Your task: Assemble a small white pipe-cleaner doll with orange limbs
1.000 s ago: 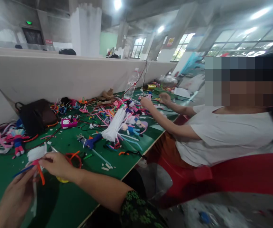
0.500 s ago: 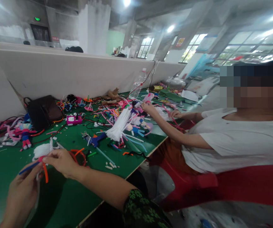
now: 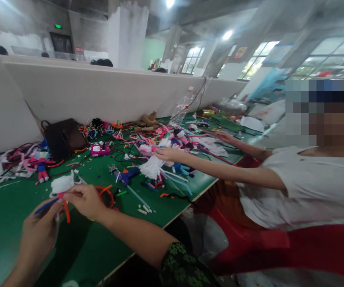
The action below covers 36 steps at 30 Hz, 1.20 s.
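Between my hands is a small pipe-cleaner figure (image 3: 61, 194) with a white wound top, a pink middle, a blue strand to the left and an orange strand hanging down. My left hand (image 3: 42, 229) grips it from below, thumb against the pink part. From the right, my right hand (image 3: 85, 201) pinches the same pink part with thumb and fingertips. The exact grip points are partly covered by the fingers. Just beyond my right wrist lies a loop of orange pipe cleaner (image 3: 107, 195) on the green table (image 3: 7, 219).
A blue glue gun (image 3: 125, 175), a pink box (image 3: 100, 149), a dark bag (image 3: 64, 139) and a small doll (image 3: 42, 167) lie further back. A co-worker's hand (image 3: 167, 154) is over a bundle of white pipe cleaners (image 3: 152, 167). A plastic bottle (image 3: 182, 109) stands near the partition (image 3: 100, 91).
The view has swung slightly left. The co-worker's nearer hand has come closer, over the white bundle, with something pink. My hands keep hold of the figure with little visible change.
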Available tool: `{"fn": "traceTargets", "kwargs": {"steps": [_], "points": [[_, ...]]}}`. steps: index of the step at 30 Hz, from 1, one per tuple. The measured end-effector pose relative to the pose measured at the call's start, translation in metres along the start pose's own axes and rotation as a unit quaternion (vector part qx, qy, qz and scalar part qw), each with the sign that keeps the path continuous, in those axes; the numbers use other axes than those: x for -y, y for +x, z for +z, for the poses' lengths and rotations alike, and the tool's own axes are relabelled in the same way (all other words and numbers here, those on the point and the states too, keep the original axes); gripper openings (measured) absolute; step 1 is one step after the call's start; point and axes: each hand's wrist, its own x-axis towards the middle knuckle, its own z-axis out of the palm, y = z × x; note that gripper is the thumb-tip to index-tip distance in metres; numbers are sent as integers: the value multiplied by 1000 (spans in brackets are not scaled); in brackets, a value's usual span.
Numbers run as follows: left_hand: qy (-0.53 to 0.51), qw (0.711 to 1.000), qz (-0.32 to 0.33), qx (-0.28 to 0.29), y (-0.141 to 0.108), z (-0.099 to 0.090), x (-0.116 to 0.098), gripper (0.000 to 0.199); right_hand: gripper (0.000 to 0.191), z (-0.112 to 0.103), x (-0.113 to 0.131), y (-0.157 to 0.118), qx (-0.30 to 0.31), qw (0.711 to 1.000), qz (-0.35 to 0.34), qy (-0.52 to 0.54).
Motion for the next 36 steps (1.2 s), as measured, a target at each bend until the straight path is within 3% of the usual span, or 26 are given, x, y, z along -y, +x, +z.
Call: {"fn": "traceTargets", "kwargs": {"steps": [4, 10, 14, 17, 20, 23, 28, 32, 36], "points": [[-11, 1000, -1, -8, -7, 8, -2, 22, 13, 0, -3, 3, -8, 999, 7, -30], [-80, 996, -45, -4, -16, 24, -8, 17, 10, -5, -2, 2, -67, 973, -58, -215], [-97, 992, -80, 10, -18, 27, -16, 18, 11, -6, 2, -1, -105, 968, -62, -220], [-128, 990, -61, -17, -16, 29, -22, 21, 9, -5, 5, -3, -139, 960, -106, -221], [-156, 986, -34, -46, -14, 32, -24, 23, 6, -7, 5, -6, -78, 969, -127, -199], [-184, 982, -24, -24, -11, 37, -22, 25, 20, -12, 2, -4, 3, 986, -87, -145], [-224, 974, -26, -22, 0, 43, -21, 29, 28, -20, -3, 7, 52, 991, -26, -119], [-239, 970, -35, -12, -2, 44, -22, 31, 23, -24, -1, 7, 49, 986, -43, -152], [-235, 972, -29, 2, -4, 45, -22, 30, 14, -28, 1, 6, -13, 958, -144, -249]]}}
